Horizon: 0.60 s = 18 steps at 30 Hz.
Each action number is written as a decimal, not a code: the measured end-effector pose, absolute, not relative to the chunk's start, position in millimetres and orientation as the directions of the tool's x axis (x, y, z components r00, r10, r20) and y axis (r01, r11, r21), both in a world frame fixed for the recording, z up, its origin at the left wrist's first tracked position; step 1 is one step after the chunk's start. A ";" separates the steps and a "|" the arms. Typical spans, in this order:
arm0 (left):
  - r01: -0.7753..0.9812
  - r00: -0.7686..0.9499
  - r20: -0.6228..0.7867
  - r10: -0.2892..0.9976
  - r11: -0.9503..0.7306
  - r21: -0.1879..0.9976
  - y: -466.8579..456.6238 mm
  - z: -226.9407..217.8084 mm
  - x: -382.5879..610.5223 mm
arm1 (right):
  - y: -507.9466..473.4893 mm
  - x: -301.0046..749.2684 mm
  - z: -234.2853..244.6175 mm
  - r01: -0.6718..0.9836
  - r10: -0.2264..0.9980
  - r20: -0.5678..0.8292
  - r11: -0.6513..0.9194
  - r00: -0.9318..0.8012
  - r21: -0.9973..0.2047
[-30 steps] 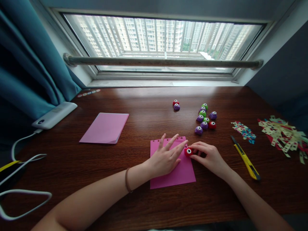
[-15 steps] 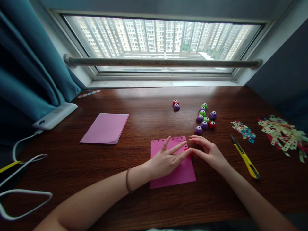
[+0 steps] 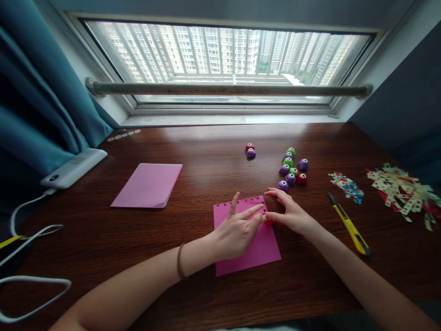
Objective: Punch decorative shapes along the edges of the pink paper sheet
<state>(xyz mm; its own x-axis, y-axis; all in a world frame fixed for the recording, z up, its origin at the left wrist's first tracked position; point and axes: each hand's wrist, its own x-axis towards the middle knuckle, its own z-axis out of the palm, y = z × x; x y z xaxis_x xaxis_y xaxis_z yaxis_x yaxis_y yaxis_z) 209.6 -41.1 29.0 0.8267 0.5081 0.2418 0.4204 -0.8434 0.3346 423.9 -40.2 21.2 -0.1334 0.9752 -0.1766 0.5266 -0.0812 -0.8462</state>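
Note:
A pink paper sheet with a row of small punched holes along its far edge lies on the wooden desk. My left hand rests flat on the sheet, fingers spread. At the sheet's right edge, my right hand pinches a small red paper punch, now almost hidden between the fingertips of both hands. Just beyond my right hand sits a cluster of several purple, green and red punches.
A second pink sheet lies to the left, and two more punches sit further back. A yellow utility knife, paper confetti and punched strips are at right. A white power bank and cables are at left.
My right hand has slid the red punch along the sheet's right edge and covered it; a second ago it was plainly visible. My left hand's fingers have closed in toward it.

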 end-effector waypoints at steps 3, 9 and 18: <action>0.410 0.827 0.256 0.500 -0.849 0.335 -42.1 31.6 211.0 | -38.7 423.0 27.4 0.598 0.971 -0.201 -0.087 -0.127 -0.796; 0.415 0.833 0.254 0.492 -0.858 0.302 -45.1 30.5 211.9 | -36.9 423.0 29.2 0.647 0.964 -0.207 -0.052 -0.165 -0.760; 0.417 0.838 0.268 0.475 -0.875 0.247 -48.0 21.0 211.9 | -39.7 436.6 24.8 0.476 0.957 -0.151 -0.016 -0.248 -0.880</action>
<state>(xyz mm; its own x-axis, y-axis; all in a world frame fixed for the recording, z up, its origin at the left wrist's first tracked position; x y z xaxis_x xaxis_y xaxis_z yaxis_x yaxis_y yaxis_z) 211.9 -48.0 21.0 0.8382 0.4750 0.2680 0.4166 -0.8748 0.2473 436.6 -39.7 24.8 -0.2475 0.9570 -0.1511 0.4756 -0.0158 -0.8795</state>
